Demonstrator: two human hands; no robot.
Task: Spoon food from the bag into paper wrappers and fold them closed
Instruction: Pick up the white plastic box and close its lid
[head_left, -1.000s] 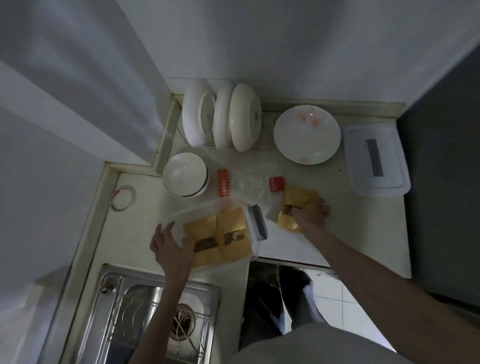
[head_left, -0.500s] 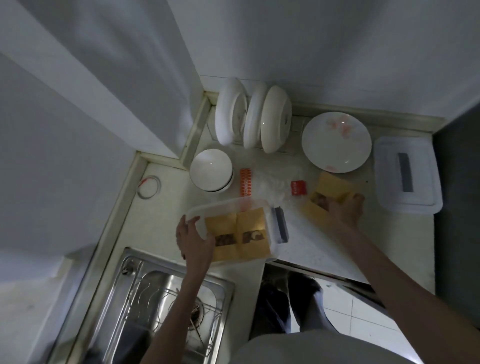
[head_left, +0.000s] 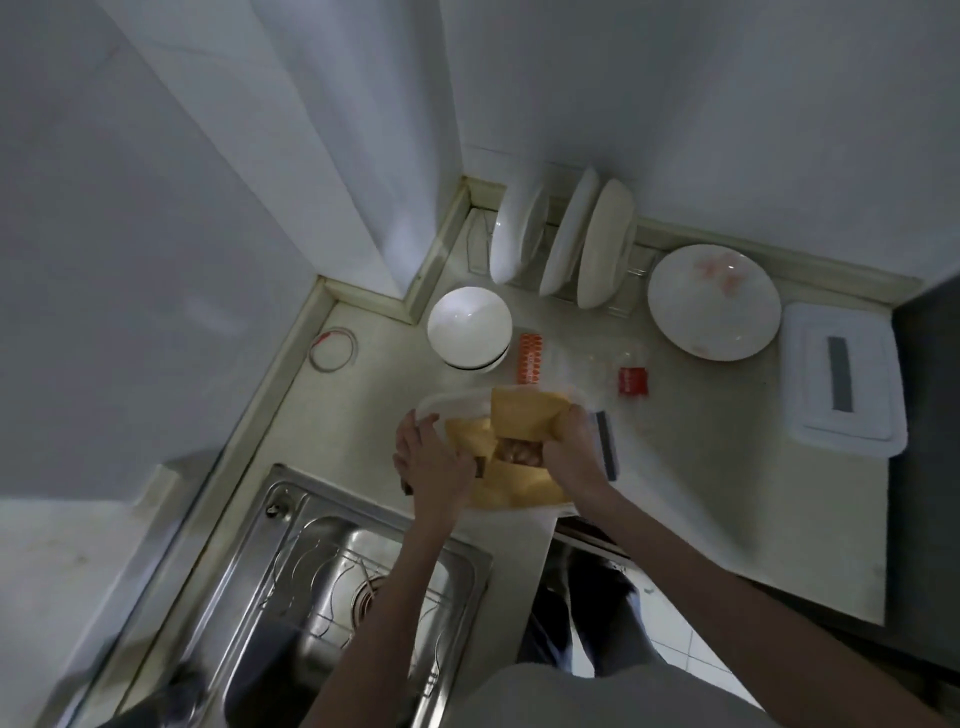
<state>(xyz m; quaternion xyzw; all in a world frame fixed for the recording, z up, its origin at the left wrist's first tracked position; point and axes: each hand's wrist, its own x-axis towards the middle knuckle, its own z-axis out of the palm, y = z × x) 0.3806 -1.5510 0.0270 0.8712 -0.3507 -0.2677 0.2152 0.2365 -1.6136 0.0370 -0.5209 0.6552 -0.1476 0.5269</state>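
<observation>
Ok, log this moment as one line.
step: packing wrapper | right hand: holds paper wrapper over clear container | left hand: on container edge

Pale countertop (head_left: 691, 457), white bowl (head_left: 469, 322), flat plate (head_left: 714, 301), clear container (head_left: 462, 410), lid (head_left: 841, 384), sink (head_left: 337, 597)

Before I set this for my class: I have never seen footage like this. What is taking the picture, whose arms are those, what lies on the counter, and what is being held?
There is no machine here. A person wears a wide-angle camera on the head, so the picture looks down on their own two bare arms.

The left hand grips the edge of a clear plastic container holding yellow paper wrappers. The right hand holds another yellow wrapper over that container.

On the pale counter lie a white bowl, a flat plate, plates standing in a rack, a clear bag and a white lid. A steel sink sits nearer the person.
</observation>
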